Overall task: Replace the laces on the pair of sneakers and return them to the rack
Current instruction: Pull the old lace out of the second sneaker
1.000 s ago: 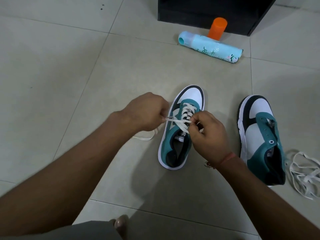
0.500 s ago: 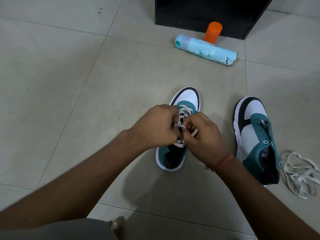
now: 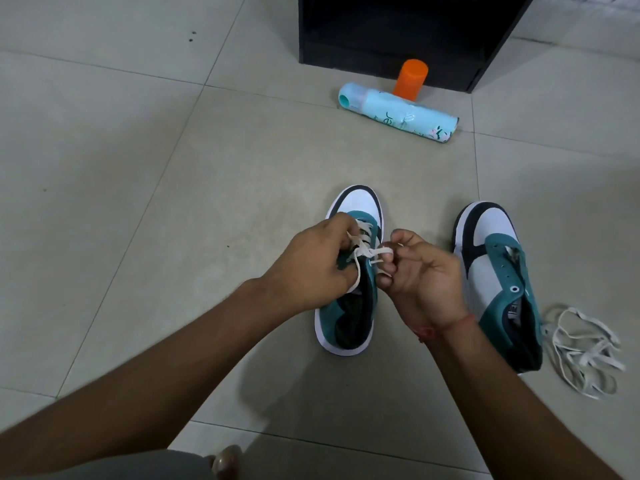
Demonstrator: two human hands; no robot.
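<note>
White flat cotton lace (image 3: 372,252) on teal-and-white sneaker (image 3: 349,271), on tiled floor (image 3: 138,202): left hand (image 3: 311,268) and right hand (image 3: 419,271) each pinching an end. Probably soft, limp, light; best gripped near tips.

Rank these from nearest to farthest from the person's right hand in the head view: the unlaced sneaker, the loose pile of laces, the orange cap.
From the right hand:
1. Unlaced sneaker, just to its right, nearly touching the wrist.
2. Loose pile of laces, farther right, past that sneaker's heel.
3. Orange cap, far ahead by the black rack.
</note>
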